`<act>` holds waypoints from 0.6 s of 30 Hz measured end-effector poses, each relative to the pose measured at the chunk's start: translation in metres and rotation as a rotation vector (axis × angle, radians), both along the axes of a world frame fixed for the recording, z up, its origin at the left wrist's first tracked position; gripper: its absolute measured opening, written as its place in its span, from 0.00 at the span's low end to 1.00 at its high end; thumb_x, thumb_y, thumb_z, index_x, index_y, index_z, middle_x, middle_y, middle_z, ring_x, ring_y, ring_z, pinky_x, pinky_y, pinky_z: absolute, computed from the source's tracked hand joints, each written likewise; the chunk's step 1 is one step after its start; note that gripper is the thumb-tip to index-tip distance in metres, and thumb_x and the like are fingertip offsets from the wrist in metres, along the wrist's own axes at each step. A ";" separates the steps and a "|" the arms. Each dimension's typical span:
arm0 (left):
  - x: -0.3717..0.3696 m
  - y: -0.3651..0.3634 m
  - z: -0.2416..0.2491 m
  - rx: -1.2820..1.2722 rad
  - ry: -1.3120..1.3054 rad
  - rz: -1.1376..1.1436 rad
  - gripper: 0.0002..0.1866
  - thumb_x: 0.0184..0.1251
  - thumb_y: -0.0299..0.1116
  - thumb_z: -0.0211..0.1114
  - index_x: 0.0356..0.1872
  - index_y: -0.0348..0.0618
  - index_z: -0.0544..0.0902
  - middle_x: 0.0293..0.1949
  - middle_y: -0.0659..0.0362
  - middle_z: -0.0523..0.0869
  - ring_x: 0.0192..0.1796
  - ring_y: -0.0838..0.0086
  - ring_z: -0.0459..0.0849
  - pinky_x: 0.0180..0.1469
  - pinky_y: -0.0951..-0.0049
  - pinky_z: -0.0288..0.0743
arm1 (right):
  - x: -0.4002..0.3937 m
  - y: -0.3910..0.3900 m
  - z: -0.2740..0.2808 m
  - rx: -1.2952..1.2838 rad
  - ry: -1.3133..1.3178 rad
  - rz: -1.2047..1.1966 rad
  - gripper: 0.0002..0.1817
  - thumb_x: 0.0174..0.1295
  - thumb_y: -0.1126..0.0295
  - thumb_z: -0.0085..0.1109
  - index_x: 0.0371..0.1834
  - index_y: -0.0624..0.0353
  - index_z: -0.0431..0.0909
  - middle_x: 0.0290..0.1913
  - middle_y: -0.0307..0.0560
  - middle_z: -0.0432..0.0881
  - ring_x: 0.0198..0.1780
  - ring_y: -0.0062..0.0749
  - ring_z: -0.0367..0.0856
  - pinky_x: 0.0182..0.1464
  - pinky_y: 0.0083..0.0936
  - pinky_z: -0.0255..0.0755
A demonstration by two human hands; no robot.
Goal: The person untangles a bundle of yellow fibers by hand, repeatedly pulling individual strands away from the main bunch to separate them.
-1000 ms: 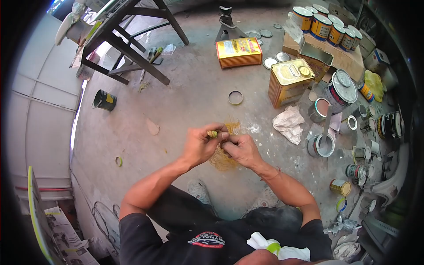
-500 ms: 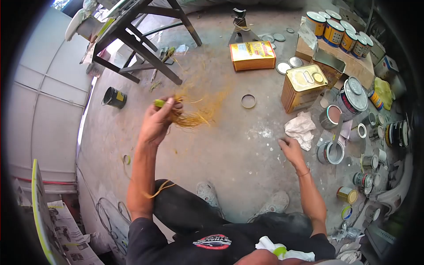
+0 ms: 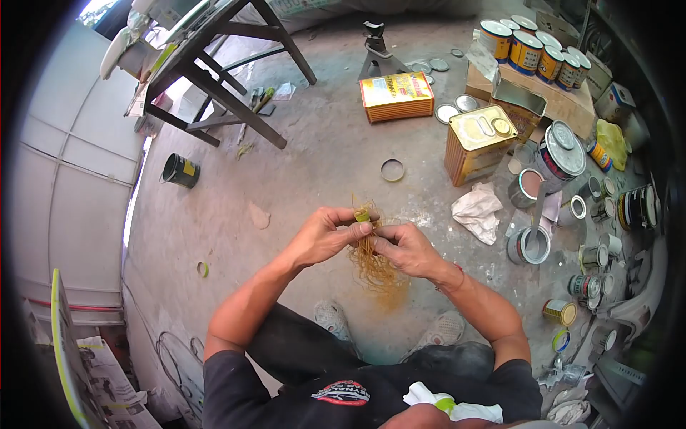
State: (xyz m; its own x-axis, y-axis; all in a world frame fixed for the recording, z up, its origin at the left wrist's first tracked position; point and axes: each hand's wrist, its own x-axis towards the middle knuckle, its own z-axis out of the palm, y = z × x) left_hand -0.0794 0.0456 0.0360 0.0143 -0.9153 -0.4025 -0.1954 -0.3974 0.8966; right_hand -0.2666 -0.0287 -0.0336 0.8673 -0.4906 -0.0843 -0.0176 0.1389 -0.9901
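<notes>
left hand [image 3: 334, 234]: pinched on green end [image 3: 362, 215] of wiry yellow-brown fibre bundle [image 3: 370, 267] | right hand [image 3: 410, 249]: pinching strands just below | bundle: between hands, above floor [image 3: 300, 179] | tip: imo keep green end snug, work strands gently

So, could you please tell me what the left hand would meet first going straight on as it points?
Probably the right hand, close beside it at the yellowish strands the left hand holds; depth is unclear.
</notes>
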 end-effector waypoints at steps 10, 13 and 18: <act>0.003 -0.010 -0.015 -0.331 -0.384 0.029 0.16 0.57 0.41 0.76 0.36 0.37 0.86 0.38 0.63 0.82 0.42 0.79 0.79 0.42 0.75 0.73 | -0.014 -0.008 -0.002 0.114 -0.081 -0.150 0.16 0.66 0.68 0.58 0.52 0.68 0.79 0.34 0.39 0.84 0.38 0.18 0.79 0.44 0.20 0.74; -0.003 -0.010 -0.014 0.022 -0.152 0.116 0.18 0.59 0.43 0.75 0.37 0.37 0.86 0.37 0.57 0.85 0.38 0.80 0.80 0.38 0.75 0.73 | -0.009 -0.002 0.008 -0.114 -0.009 -0.138 0.15 0.67 0.67 0.59 0.49 0.68 0.80 0.35 0.41 0.85 0.39 0.19 0.80 0.45 0.20 0.74; -0.004 -0.008 -0.017 -0.014 0.208 0.048 0.17 0.68 0.41 0.67 0.45 0.34 0.83 0.37 0.60 0.85 0.40 0.82 0.80 0.42 0.77 0.74 | -0.009 -0.004 0.000 0.130 -0.041 -0.183 0.16 0.67 0.65 0.60 0.48 0.68 0.82 0.36 0.40 0.85 0.38 0.18 0.79 0.44 0.18 0.73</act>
State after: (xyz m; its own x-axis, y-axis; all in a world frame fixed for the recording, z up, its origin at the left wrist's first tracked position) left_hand -0.0831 0.0377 0.0185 -0.0240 -0.9212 -0.3884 0.0128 -0.3888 0.9212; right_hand -0.2752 -0.0328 -0.0337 0.7692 -0.6270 -0.1231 0.0597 0.2623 -0.9631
